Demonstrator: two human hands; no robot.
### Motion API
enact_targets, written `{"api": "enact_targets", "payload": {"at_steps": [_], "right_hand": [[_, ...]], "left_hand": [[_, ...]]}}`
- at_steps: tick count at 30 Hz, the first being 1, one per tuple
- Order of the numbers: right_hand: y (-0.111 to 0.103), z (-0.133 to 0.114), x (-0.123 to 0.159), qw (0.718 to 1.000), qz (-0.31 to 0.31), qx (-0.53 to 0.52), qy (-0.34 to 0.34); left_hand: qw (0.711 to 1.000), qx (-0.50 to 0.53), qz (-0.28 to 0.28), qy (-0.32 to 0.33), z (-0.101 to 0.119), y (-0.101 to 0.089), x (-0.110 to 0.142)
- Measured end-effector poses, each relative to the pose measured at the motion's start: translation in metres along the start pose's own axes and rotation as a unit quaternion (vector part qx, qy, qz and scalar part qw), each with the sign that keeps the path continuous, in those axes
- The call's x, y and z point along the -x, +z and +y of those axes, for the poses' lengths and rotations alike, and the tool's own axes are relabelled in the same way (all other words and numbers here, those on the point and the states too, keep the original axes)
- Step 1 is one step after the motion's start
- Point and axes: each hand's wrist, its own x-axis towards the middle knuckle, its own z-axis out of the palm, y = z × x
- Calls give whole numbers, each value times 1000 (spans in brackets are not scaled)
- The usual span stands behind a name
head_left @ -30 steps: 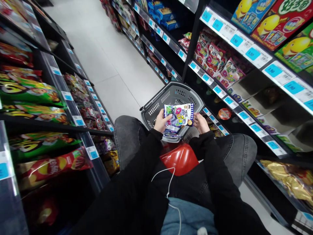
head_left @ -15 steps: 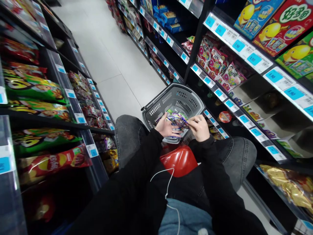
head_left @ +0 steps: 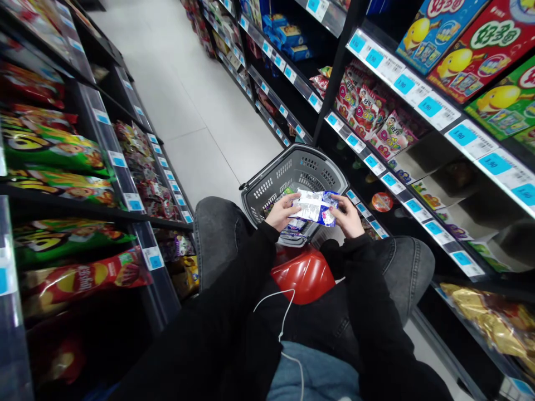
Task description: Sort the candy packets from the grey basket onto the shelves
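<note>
A blue-and-white snack packet (head_left: 311, 206) is stretched between my two hands, its printed white side facing up. My left hand (head_left: 283, 212) pinches its left end, and my right hand (head_left: 349, 217) grips its right end. Below the packet stands a grey shopping basket (head_left: 267, 178) with perforated walls. Other small packets (head_left: 279, 200) lie inside it, partly hidden by my hands. A glossy red object (head_left: 305, 275) sits between my legs, close to the basket; its kind I cannot make out.
Shelves flank me on both sides. On the left are green chip bags (head_left: 54, 147) and a red chip bag (head_left: 87, 275). At the right are candy bags (head_left: 368, 108), snack boxes (head_left: 457, 55) and a gold bag (head_left: 489, 312). Pale floor tiles (head_left: 179, 100) stretch ahead. A white cord (head_left: 288, 317) hangs over my lap.
The packet has come up out of the basket's mouth and now lies flat between both hands. My left hand has gone from spread fingers to a pinch.
</note>
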Motion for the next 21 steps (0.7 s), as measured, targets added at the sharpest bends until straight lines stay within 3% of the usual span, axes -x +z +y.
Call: {"api": "enact_targets", "payload": {"at_steps": [3, 9, 16, 21], "right_hand": [[4, 0, -1, 997, 7, -57, 49], [2, 4, -3, 995, 36, -59, 73], [0, 11, -3, 1000, 5, -2, 14], [3, 12, -5, 1000, 8, -5, 11]], "left_hand": [[1000, -6, -11, 14, 1, 3, 2], [995, -47, -47, -77, -1, 2, 5], [995, -83, 5, -46, -7, 3, 0], [992, -107, 57, -18, -13, 2, -5]]}}
